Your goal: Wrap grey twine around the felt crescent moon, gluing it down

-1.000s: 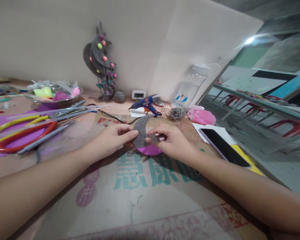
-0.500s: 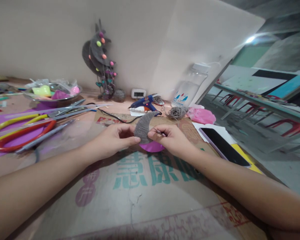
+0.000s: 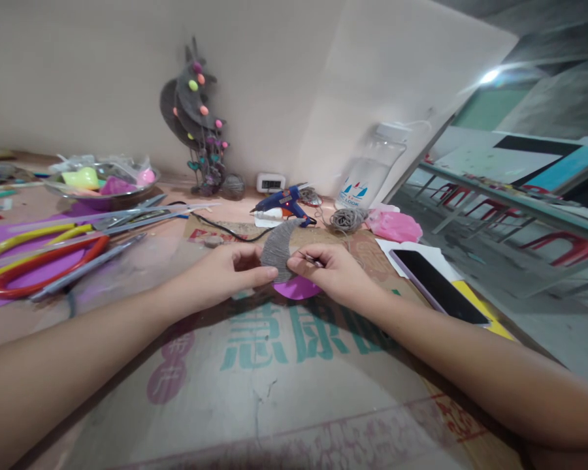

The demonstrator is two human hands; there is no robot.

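- Crescent point(image 3: 277, 253): grey yarn wound in close, ridged turns; tapered tip upward; held between the hands, above the cardboard; smooth purple section point(image 3: 296, 290) left uncovered at the lower end
- Left hand point(image 3: 225, 271): gripping the crescent's left edge, thumb across the front face
- Right hand point(image 3: 338, 271): pinching the crescent's right edge; small dark item point(image 3: 314, 262) among the fingers, too small to identify
- Cardboard point(image 3: 215, 418): flat brown sheet on the worktop point(image 3: 10, 326); printed with large teal Chinese characters, round purple marks at left and a red pattern along the near edge
- Bottle point(image 3: 367, 176): clear, cylindrical, white cap; sailboat print; "LOOK" legible
- Glue gun point(image 3: 287, 202): blue plastic body; small red light lit; yarn ball point(image 3: 347, 220), loose grey strands, to its right
- Ornament point(image 3: 191, 104): dark grey crescents against the wall; round coloured beads, teal hearts on strings below
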